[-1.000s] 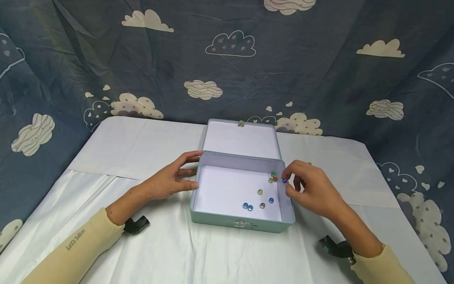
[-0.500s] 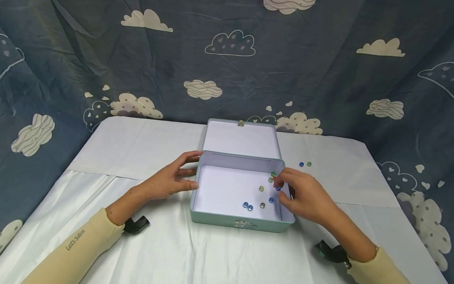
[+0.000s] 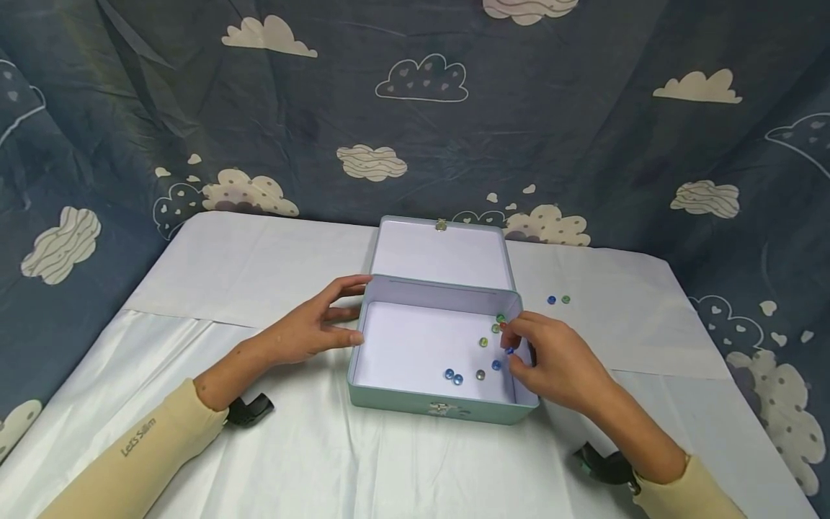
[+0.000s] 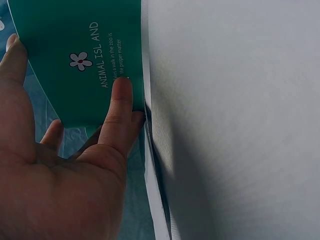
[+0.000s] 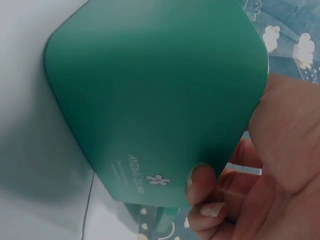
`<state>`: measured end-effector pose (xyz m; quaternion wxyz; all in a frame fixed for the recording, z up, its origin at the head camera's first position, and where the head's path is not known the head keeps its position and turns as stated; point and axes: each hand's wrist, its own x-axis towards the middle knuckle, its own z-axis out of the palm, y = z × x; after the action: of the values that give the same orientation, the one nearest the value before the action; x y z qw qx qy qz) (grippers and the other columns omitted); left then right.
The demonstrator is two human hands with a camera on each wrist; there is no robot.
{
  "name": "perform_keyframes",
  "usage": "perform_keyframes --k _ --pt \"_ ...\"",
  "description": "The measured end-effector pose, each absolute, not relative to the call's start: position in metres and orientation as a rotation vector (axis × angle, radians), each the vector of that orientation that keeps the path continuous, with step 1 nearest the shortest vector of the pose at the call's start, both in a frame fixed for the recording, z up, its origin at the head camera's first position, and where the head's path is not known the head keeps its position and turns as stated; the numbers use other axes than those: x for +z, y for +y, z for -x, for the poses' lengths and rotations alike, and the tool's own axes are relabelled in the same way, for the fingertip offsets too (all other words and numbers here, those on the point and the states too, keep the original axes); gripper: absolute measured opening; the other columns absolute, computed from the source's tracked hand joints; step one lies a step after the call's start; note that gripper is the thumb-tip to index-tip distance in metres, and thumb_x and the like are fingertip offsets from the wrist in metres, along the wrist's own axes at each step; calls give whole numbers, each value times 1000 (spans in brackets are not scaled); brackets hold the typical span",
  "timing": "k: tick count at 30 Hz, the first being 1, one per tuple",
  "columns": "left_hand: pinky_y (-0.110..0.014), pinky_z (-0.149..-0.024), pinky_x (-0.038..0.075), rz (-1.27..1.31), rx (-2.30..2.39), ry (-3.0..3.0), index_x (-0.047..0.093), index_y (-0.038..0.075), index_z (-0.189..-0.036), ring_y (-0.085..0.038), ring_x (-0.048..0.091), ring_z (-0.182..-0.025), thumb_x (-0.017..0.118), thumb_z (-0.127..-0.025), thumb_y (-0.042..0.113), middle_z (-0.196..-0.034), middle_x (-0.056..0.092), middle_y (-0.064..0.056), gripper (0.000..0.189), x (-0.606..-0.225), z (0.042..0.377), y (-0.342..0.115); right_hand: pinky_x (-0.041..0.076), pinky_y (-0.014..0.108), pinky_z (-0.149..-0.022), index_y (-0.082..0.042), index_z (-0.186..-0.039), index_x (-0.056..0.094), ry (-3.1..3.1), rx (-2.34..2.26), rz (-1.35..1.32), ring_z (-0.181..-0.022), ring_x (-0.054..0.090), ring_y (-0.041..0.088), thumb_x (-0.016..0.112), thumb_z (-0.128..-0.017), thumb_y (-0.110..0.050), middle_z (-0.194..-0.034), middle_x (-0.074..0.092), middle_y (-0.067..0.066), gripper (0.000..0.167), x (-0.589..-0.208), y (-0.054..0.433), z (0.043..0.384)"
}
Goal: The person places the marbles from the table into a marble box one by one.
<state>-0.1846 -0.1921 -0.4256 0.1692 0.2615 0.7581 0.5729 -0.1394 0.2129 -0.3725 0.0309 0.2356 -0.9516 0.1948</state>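
Observation:
An open green tin box point(image 3: 415, 398) with a white inside stands on the table. My left hand point(image 3: 308, 328) rests its extended fingers and thumb against the box's left outer wall point(image 4: 47, 65). Over the right rim, my right hand point(image 3: 554, 357) pinches a dark blue marble point(image 3: 509, 351) between thumb and index finger, low inside the box. Its other fingers point(image 5: 202, 185) lie by the outer right wall point(image 5: 160, 90). Several marbles lie on the box floor, among them a green marble point(image 3: 500, 317), a yellow-green marble point(image 3: 483, 342), a grey marble point(image 3: 480, 375) and a light blue marble point(image 3: 449, 374).
The hinged lid point(image 3: 443, 252) lies folded back behind the box. To its right, a blue marble point(image 3: 552, 299) and a green marble point(image 3: 565, 299) sit on the white cloth point(image 3: 292, 447). A dark cloud-patterned curtain point(image 3: 415, 130) hangs behind the table.
My right hand has carried the dark blue marble from the right rim inward and down into the box. The yellow-green marble has rolled right and back. My left hand has stayed put.

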Motion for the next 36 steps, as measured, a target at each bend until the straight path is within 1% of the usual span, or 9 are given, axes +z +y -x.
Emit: perform_keyframes --k 5,11,17,19,22,25,27,32,36 --pt "-49 -108 55 -745 1629 2156 26 31 -167 -42 43 -151 79 -99 16 -169 29 -9 88 -425 184 -192 56 30 -68 -12 -94 73 -2949 594 -707 -80 61 20 80 -80 2 -92 66 -4 21 -373 211 138" --pt "-49 -108 54 -754 1624 2160 25 29 -167 -42 43 -151 79 -99 17 -169 28 -10 88 -425 185 -192 56 31 -68 -13 -93 73 -2945 587 -708 -80 61 19 80 -80 3 -91 66 -5 22 -373 211 138" --pt "-49 -108 55 -759 1627 2155 25 29 -167 -42 43 -151 79 -99 17 -170 28 -10 88 -426 186 -192 56 33 -70 -12 -95 74 -2937 554 -707 -81 61 18 80 -81 1 -96 69 -1 20 -373 210 138" --pt "-48 -108 55 -760 1627 2155 25 28 -167 -42 43 -151 79 -99 17 -170 28 -10 88 -426 186 -192 55 31 -68 -11 -97 75 -2913 542 -706 -80 60 18 79 -82 0 -99 70 0 19 -374 211 138" --pt "-48 -108 55 -765 1627 2156 25 27 -168 -42 43 -151 79 -99 17 -170 28 -9 88 -426 186 -192 51 27 -61 -12 -99 75 -2850 553 -704 -74 57 14 77 -84 -1 -103 69 -2 18 -373 213 139" --pt "-49 -108 55 -768 1628 2156 25 26 -168 -43 43 -151 79 -99 16 -171 27 -10 88 -425 185 -192 47 24 -55 -14 -98 74 -2759 602 -708 -66 53 13 73 -85 0 -104 67 -5 20 -372 218 143" --pt "-49 -108 55 -766 1626 2159 25 27 -168 -42 43 -151 79 -99 17 -170 27 -10 88 -425 185 -192 46 24 -53 -16 -97 73 -2701 631 -709 -64 52 13 71 -86 2 -103 66 -5 21 -371 222 146" --pt "-49 -108 55 -759 1625 2161 26 28 -167 -42 43 -151 80 -99 18 -171 28 -9 88 -424 185 -191 44 25 -51 -15 -99 73 -2661 657 -653 -64 53 15 71 -88 3 -96 66 -2 21 -370 236 156" --pt "-48 -108 55 -748 1621 2162 26 29 -167 -42 43 -151 80 -99 18 -170 28 -10 88 -424 184 -192 45 26 -54 -12 -101 73 -2666 649 -598 -66 54 17 73 -88 3 -93 67 0 20 -375 254 169"
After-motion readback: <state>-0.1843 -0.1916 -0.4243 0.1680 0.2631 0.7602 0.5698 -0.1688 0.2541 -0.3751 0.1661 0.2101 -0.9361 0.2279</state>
